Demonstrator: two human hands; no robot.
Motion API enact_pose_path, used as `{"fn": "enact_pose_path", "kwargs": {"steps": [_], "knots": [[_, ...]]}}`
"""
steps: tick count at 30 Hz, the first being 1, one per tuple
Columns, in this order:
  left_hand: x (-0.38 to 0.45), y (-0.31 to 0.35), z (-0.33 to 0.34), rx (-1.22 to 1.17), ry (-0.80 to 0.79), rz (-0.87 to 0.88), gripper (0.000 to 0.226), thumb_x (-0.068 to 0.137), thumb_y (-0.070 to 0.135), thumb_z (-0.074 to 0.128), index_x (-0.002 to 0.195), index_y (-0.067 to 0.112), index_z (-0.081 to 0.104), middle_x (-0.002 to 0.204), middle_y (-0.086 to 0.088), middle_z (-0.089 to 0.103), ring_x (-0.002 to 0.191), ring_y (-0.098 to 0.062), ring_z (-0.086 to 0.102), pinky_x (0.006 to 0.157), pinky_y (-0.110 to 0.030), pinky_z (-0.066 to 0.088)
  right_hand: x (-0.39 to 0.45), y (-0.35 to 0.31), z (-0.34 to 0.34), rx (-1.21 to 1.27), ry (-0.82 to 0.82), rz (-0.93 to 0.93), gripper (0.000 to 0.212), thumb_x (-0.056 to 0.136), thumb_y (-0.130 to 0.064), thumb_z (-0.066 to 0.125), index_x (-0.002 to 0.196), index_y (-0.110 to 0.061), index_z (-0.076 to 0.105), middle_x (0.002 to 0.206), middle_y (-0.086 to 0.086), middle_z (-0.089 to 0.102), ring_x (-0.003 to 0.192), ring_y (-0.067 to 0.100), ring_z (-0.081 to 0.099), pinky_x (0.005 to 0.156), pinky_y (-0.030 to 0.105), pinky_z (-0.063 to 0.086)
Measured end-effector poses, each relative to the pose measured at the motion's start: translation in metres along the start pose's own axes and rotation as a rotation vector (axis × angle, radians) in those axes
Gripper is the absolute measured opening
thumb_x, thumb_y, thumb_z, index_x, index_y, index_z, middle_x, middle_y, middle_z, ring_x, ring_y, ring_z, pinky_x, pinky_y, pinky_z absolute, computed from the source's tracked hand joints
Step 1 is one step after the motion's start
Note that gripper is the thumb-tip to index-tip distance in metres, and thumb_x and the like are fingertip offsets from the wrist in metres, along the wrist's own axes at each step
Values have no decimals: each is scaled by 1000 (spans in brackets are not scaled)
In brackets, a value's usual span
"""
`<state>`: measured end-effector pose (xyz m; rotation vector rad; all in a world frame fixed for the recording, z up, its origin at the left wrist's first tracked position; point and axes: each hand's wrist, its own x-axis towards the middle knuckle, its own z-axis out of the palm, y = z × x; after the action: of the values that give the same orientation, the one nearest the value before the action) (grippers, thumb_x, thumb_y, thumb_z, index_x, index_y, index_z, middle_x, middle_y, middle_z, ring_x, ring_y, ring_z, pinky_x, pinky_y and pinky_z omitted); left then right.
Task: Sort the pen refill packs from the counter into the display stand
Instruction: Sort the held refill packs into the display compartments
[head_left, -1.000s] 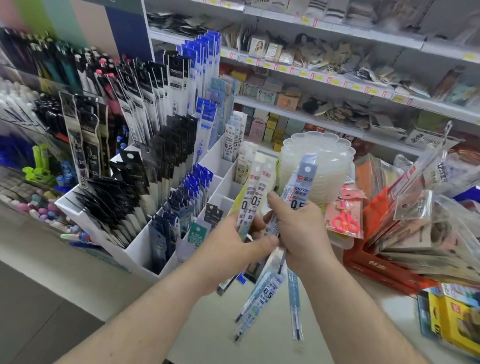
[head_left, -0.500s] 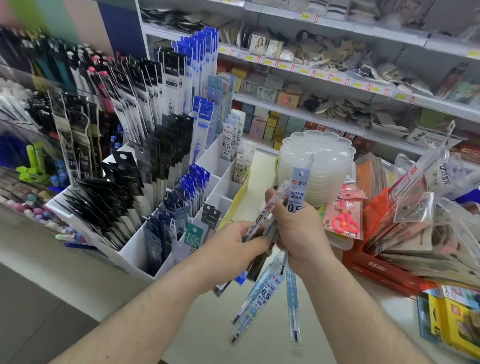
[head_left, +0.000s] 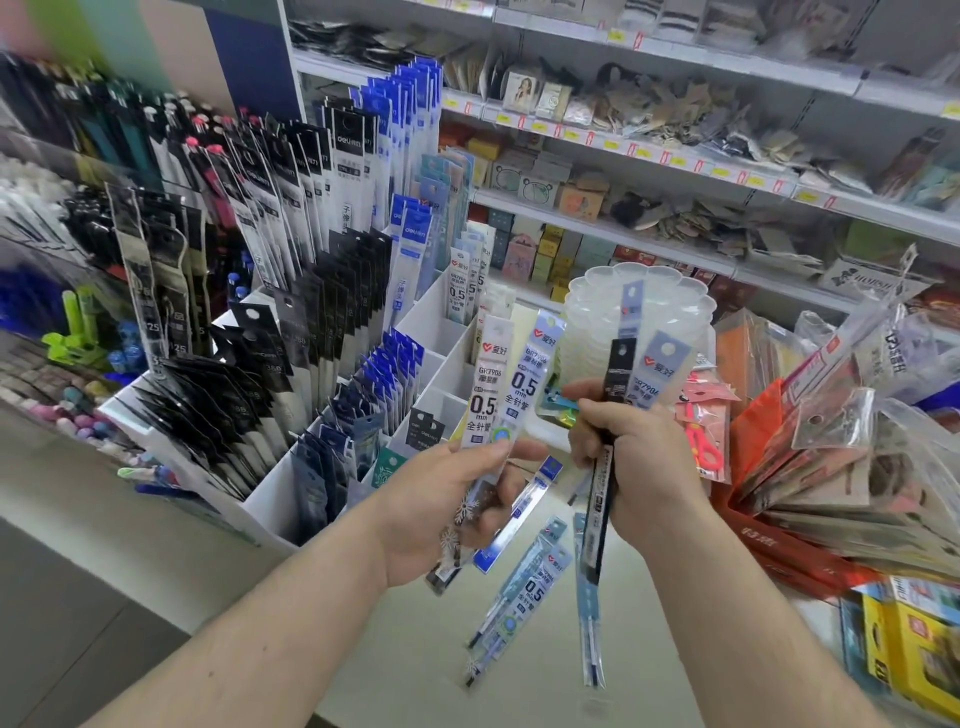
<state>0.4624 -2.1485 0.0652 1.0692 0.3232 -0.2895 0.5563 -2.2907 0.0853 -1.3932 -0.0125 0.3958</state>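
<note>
My left hand (head_left: 447, 504) grips a small fan of pen refill packs (head_left: 511, 384), pale blue and white, marked 0.5, held upright with the thumb across them. My right hand (head_left: 631, 462) grips a second bunch of refill packs (head_left: 641, 364), one black and two pale blue, whose lower ends hang below the fist. Both hands are above the pale counter (head_left: 395, 639), just right of the white display stand (head_left: 270, 499). The stand's compartments hold many black and blue refill packs; some compartments (head_left: 441, 332) at its right side look bare.
A stack of clear scalloped plastic trays (head_left: 592, 322) stands behind my hands. Red scissors in a packet (head_left: 704, 441) and a heap of packaged goods (head_left: 831, 457) fill the counter's right side. Shelves of small boxes (head_left: 597, 197) run along the back. Pens hang at the left.
The single bunch held by both hands has been split. My left hand has drawn some packs to the left and raised them upright; the right hand keeps the rest.
</note>
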Motion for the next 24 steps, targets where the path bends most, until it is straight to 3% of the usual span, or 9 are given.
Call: {"fn": "enact_pose_path", "kwargs": {"steps": [3,5,7,9,12,15,17,20,24], "knots": [[0,0,1,-29,-52,-16,32,85,32,55,106,13,70,67,1,53,46,-10,41,42,-18,22,-6,-2,9,-40,-137,15,23,98,-5,55,79,-15,63,50,-3,37,49,17,34,49,27,31],[-2,1,3,-27,-80,-27,30,85,35,54,101,15,70,68,0,54,45,-10,43,43,-18,21,-10,-4,17,-71,-212,0,24,97,-12,60,75,-21,66,57,-4,58,55,24,55,56,32,50],[-4,3,2,-59,-88,-50,33,86,44,52,96,16,67,71,-3,56,46,-12,46,41,-18,20,-13,-4,19,-105,-239,-32,12,96,-9,62,89,-14,70,75,3,73,67,26,69,63,36,60],[-6,7,1,-113,-46,-63,40,86,48,47,99,14,63,72,-7,58,48,-19,49,40,-18,20,-10,-3,17,-136,-178,-49,14,96,-7,62,82,-9,62,59,1,56,46,17,49,44,26,44],[-8,8,-4,-74,131,-6,28,94,36,42,93,14,58,74,-10,62,52,-25,54,39,-18,25,-3,-3,10,-69,-85,-21,27,97,-6,59,71,-10,54,52,2,45,42,10,31,40,19,24],[-7,9,-8,0,228,60,26,104,22,41,101,9,63,94,-13,67,68,-28,66,44,-28,48,-2,-4,10,-72,-91,-34,27,97,-7,58,71,-11,56,51,1,50,43,12,32,40,20,23],[-4,10,-12,7,220,75,22,100,18,49,113,9,64,108,-15,71,83,-31,69,64,-43,61,0,-4,12,-108,-117,-70,27,97,-6,60,70,-11,57,52,1,50,47,13,35,42,21,26],[-1,11,-18,9,265,85,35,87,20,62,119,5,64,110,-17,72,99,-37,66,89,-55,52,1,-4,15,-165,-192,-116,28,95,-4,62,69,-13,57,52,-2,49,48,12,37,44,20,29],[1,12,-15,76,241,123,49,82,32,64,119,-1,62,104,-17,74,87,-33,69,80,-47,56,7,0,19,-223,-283,-137,30,94,-1,62,67,-15,60,53,-2,52,45,8,40,45,18,33]]}}
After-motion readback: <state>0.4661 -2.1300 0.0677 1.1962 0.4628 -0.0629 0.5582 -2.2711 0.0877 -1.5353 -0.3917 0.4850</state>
